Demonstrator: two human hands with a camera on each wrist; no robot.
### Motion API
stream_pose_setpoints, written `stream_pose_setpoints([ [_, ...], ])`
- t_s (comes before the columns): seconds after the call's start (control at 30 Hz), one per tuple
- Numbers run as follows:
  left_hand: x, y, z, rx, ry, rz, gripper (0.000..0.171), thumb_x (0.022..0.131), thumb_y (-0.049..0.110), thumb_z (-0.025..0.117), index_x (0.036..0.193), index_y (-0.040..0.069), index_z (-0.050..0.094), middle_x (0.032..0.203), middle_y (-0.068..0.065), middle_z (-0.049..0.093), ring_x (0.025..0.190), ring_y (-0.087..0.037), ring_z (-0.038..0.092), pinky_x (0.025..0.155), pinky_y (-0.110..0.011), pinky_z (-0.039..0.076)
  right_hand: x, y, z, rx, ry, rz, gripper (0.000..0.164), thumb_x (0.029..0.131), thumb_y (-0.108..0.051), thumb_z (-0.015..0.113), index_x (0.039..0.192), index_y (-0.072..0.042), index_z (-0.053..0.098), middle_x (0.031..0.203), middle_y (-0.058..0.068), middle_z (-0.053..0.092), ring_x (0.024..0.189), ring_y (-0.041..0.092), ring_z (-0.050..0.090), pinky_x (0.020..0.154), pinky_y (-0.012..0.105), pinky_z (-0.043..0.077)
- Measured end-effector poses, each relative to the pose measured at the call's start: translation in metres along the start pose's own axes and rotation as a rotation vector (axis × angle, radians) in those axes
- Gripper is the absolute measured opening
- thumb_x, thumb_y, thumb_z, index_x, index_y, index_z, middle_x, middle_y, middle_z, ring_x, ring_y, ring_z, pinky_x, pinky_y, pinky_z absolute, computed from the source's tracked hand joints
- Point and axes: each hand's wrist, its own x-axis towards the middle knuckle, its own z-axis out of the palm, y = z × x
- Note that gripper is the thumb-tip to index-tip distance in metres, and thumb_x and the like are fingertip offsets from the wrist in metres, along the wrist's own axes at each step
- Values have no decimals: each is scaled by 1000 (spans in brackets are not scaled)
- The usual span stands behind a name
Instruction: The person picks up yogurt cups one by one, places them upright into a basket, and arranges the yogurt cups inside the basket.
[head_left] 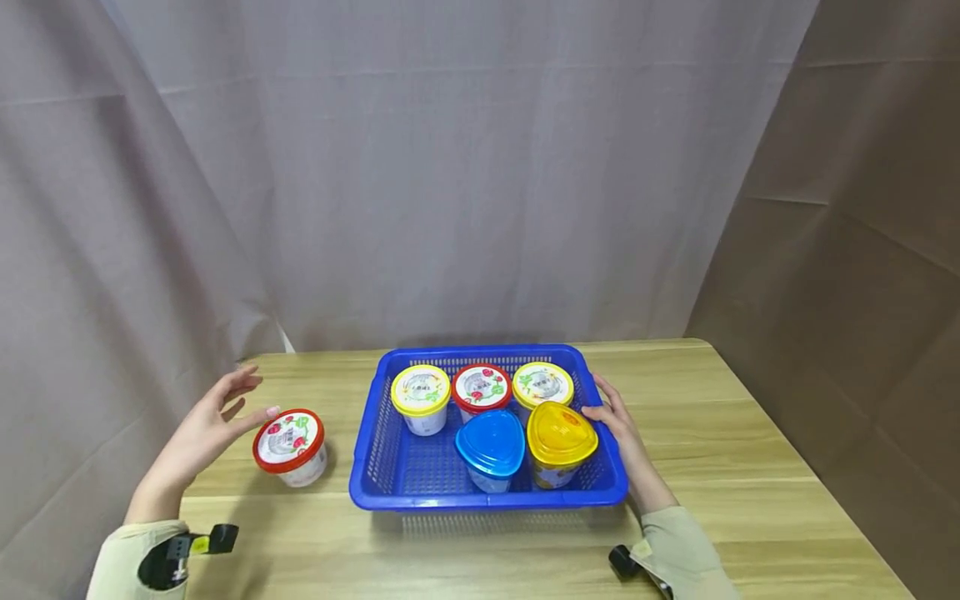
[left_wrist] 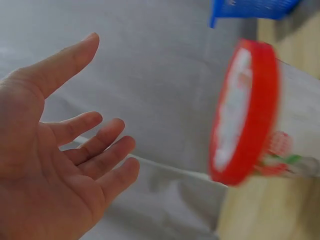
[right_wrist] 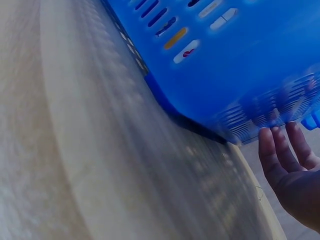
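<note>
My left hand [head_left: 213, 425] is spread beside a tub with a red-rimmed lid [head_left: 288, 439], its thumb close to the lid in the head view. A gap separates the palm from this tub [left_wrist: 250, 115] in the left wrist view. My right hand [head_left: 626, 429] grips the right rim of a blue plastic basket [head_left: 360, 467], thumb over the edge. In the right wrist view, its fingertips [right_wrist: 267, 137] touch the slotted outer wall.
Inside the basket stand two yellow-rimmed tubs [head_left: 421, 392] along the back, another red-rimmed tub [head_left: 482, 390] between them, a blue-lidded cup [head_left: 491, 443] and a yellow-lidded cup [head_left: 561, 435]. Under everything lies a wooden table [head_left: 750, 467]. Grey cloth [head_left: 480, 183] hangs behind.
</note>
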Motion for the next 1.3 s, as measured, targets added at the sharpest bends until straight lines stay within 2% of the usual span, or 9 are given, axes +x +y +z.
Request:
stream_pose_setpoints([
  [0.23,-12,-30,19,-98,-28,-54,85,92,18,75,155,-6,23,151,-27,36,138,-42,32,106,-13,35,0,2,1,9,-3,3,66,100,-16,47,160,-24,20,148,13,39,109,9,59,93,25,50],
  [0.33,-14,-40,25,-131,-57,-91,89,92,17,74,157,-5,17,156,-27,29,142,-44,26,116,-40,32,-1,1,1,19,-6,-4,67,100,-16,46,160,-24,19,149,13,38,109,8,59,93,25,50],
  [0.4,-16,-45,29,-147,-84,-121,93,92,17,74,158,-4,13,158,-29,24,143,-47,23,114,-57,29,-1,1,1,24,-11,-3,67,100,-16,46,161,-24,17,150,14,37,109,8,58,94,24,50],
  [0.43,-17,-47,31,-148,-96,-136,94,92,18,74,159,-3,11,158,-29,23,144,-48,22,113,-58,30,-1,1,1,25,-13,-2,67,100,-16,46,161,-24,17,150,14,37,109,8,58,94,24,50],
  [0.53,-20,-51,36,-143,-119,-168,97,91,23,75,159,-1,10,158,-28,24,142,-45,27,108,-32,38,-1,1,1,27,-17,7,68,100,-17,46,161,-25,17,152,14,35,110,8,58,94,25,50],
  [0.67,-25,-55,41,-126,-122,-182,98,90,27,76,160,3,12,155,-25,32,134,-32,37,91,-11,33,-1,1,1,21,-17,7,67,100,-17,47,160,-25,18,151,13,36,110,9,59,94,25,50],
  [0.8,-28,-60,46,-140,-121,-190,102,88,25,78,161,4,9,154,-26,31,135,-33,35,103,-26,34,-2,1,2,18,-15,2,67,100,-17,47,160,-25,19,151,13,36,111,10,59,94,26,51],
  [0.97,-31,-67,53,-191,-125,-240,113,85,21,80,161,9,-3,157,-32,18,141,-47,21,109,-68,21,-2,1,1,-6,-15,18,67,100,-20,48,160,-28,19,152,13,36,111,10,58,93,26,51],
  [1.3,-31,-75,64,-263,-68,-262,113,84,15,80,160,7,-3,155,-32,24,142,-46,22,111,-70,15,-3,-1,1,7,-17,-1,66,100,-19,48,160,-26,20,144,10,40,109,11,60,92,28,52],
])
